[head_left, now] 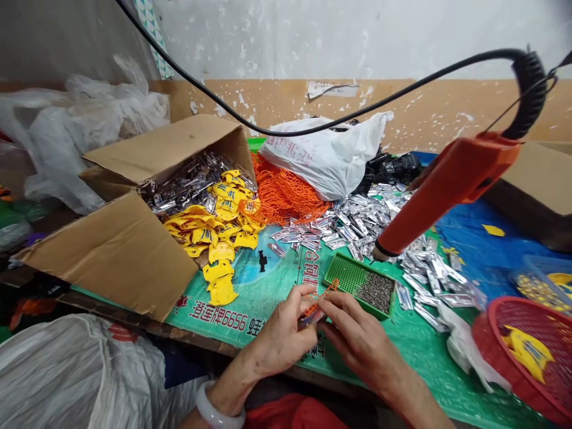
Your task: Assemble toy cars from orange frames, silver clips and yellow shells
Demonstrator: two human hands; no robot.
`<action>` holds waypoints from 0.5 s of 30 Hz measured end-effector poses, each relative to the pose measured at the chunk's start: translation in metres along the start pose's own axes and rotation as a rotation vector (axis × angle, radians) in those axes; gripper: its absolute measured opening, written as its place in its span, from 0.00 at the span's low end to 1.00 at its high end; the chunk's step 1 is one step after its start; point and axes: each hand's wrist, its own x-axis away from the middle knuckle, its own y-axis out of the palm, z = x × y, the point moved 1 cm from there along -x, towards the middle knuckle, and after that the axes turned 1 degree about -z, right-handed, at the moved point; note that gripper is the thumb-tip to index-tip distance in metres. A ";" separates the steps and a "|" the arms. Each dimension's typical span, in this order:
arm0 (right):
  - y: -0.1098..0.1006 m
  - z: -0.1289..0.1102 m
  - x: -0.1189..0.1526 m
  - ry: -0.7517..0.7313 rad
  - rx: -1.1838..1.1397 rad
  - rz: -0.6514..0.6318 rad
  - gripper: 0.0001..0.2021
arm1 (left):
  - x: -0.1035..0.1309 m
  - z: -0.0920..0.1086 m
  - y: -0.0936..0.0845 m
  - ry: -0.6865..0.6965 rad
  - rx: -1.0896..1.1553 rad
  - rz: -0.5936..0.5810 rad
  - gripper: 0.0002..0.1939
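Near the table's front edge, my left hand is closed around a small part with orange mesh, whose lower side looks shiny. My right hand pinches the same piece from the right, its thumb and fingers at the mesh. A strand of orange netting sticks up between the hands. Just behind my right hand lies a green tray with small grey metal pieces in its right part. An orange-red power screwdriver hangs tilted above the tray on a coiled black cable.
An open cardboard box spills silvery parts and yellow pieces at left. Orange netting and a white bag lie at the back. Silvery parts spread behind the tray. A red basket stands at right.
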 end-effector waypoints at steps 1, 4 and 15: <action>0.000 0.001 0.002 -0.004 -0.015 0.007 0.12 | 0.001 0.001 0.000 -0.004 0.003 -0.018 0.23; -0.002 0.004 0.007 -0.005 -0.068 0.036 0.12 | 0.003 0.004 0.000 0.008 -0.010 -0.052 0.19; -0.008 0.005 0.024 0.101 -0.233 0.137 0.13 | 0.013 0.002 0.008 0.274 -0.477 -0.031 0.19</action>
